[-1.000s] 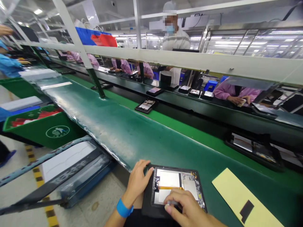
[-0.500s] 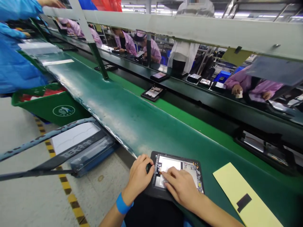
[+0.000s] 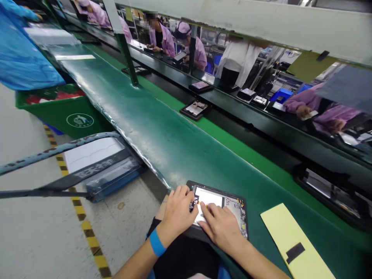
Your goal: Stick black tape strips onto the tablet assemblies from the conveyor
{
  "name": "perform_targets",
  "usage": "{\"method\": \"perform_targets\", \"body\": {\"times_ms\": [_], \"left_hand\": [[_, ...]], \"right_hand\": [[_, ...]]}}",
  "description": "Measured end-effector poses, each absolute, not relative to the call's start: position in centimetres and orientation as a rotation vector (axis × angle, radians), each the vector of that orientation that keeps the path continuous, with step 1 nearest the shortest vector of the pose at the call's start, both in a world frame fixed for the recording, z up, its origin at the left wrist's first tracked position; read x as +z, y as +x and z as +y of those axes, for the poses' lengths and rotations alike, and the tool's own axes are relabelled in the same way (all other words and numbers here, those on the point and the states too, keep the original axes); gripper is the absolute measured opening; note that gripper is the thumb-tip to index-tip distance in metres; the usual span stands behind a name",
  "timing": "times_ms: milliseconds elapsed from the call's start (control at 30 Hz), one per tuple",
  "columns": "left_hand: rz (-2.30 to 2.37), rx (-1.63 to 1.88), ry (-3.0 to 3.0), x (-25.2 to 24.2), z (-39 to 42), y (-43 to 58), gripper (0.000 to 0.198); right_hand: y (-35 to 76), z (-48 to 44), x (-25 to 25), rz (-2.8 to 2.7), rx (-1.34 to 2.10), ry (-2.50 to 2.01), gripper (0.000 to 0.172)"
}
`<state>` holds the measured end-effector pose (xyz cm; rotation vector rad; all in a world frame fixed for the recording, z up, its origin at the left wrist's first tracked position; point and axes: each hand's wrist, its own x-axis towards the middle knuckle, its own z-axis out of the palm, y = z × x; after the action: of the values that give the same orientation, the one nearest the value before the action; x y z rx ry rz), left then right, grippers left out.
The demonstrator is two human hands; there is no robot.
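An opened tablet (image 3: 233, 212) lies near the front edge of the green bench, its white battery area and circuit board showing inside its black frame. My left hand (image 3: 180, 209), with a blue wristband (image 3: 157, 242), is closed over the tablet's left edge, fingers bent and thumb reaching inward. My right hand (image 3: 223, 224) rests over the middle of the tablet. Its index finger stretches to a small orange flex cable by the left side, with the thumb apart below. Both hands' fingertips are close together. The fingers hide part of the tablet's lower left interior.
A yellow board (image 3: 290, 236) with a black patch lies to the right. The green bench (image 3: 139, 116) runs to the far left, beside a green bin (image 3: 87, 133) and a blue-framed cart (image 3: 113, 170). Across a conveyor holding more tablets (image 3: 195, 109), people in pink work.
My left hand has shifted right, further over the tablet's edge and nearer my right hand. My right hand has hardly moved. The head view has tilted and shifted slightly.
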<state>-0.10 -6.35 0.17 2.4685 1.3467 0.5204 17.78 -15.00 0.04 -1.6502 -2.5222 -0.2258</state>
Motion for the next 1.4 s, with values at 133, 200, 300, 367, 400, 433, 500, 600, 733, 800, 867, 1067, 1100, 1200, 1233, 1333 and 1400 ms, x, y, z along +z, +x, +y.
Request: {"method": "perform_targets", "body": {"times_ms": [133, 200, 300, 367, 400, 433, 500, 600, 733, 800, 867, 1067, 1100, 1200, 1233, 1333, 1400], "left_hand": [[1.314, 0.561, 2.499, -0.1, -6.3, -0.6, 0.009], [1.238, 0.612, 2.486, -0.2, -6.6, -1.4, 0.016], [1.104, 0.652, 2.539, -0.4, -7.5, -2.7, 0.028], [1.041, 0.641, 2.619, -0.5, -8.1, -3.3, 0.034], [1.024, 0.633, 2.655, -0.6, -8.5, -3.5, 0.036], [1.016, 0.628, 2.683, -0.7, -8.7, -3.6, 0.038], [1.024, 0.617, 2.708, -1.0, -9.1, -3.7, 0.040], [1.056, 0.610, 2.700, -1.4, -9.4, -3.6, 0.041], [1.075, 0.626, 2.693, -1.4, -9.6, -3.5, 0.041], [1.072, 0.630, 2.693, -1.1, -9.5, -3.5, 0.041], [1.068, 0.624, 2.688, -0.9, -9.5, -3.4, 0.041], [1.082, 0.620, 2.673, -0.7, -9.7, -3.4, 0.039], [1.086, 0.623, 2.674, -0.7, -9.8, -3.4, 0.039], [1.096, 0.640, 2.682, -1.0, -9.9, -3.4, 0.040], [1.097, 0.642, 2.686, -1.1, -9.9, -3.4, 0.040], [1.093, 0.631, 2.692, -1.2, -9.9, -3.3, 0.041], [1.095, 0.621, 2.694, -1.2, -9.9, -3.3, 0.041]], "right_hand": [[17.8, -15.0, -0.1, -2.527, -0.233, -1.639, 0.047], [17.9, -15.0, -0.1, -2.528, -0.235, -1.632, 0.047], [17.8, -15.0, 0.1, -2.524, -0.228, -1.624, 0.047], [17.8, -14.9, 0.2, -2.528, -0.219, -1.625, 0.047], [17.8, -14.9, 0.2, -2.529, -0.215, -1.626, 0.047], [17.8, -14.9, 0.3, -2.531, -0.213, -1.623, 0.047], [17.9, -14.9, 0.3, -2.533, -0.207, -1.617, 0.047], [17.9, -14.9, 0.3, -2.544, -0.196, -1.613, 0.045], [17.9, -14.9, 0.4, -2.559, -0.208, -1.603, 0.043], [17.9, -14.8, 0.5, -2.563, -0.211, -1.593, 0.043], [17.9, -14.8, 0.7, -2.565, -0.208, -1.584, 0.043], [18.1, -14.7, 0.8, -2.596, -0.190, -1.558, 0.045], [18.2, -14.7, 0.8, -2.604, -0.180, -1.545, 0.046], [18.4, -14.5, 1.0, -2.633, -0.158, -1.523, 0.049], [18.5, -14.5, 1.1, -2.646, -0.155, -1.524, 0.049], [18.7, -14.2, 1.3, -2.680, -0.143, -1.532, 0.049], [18.8, -14.1, 1.5, -2.698, -0.126, -1.531, 0.048]]}}
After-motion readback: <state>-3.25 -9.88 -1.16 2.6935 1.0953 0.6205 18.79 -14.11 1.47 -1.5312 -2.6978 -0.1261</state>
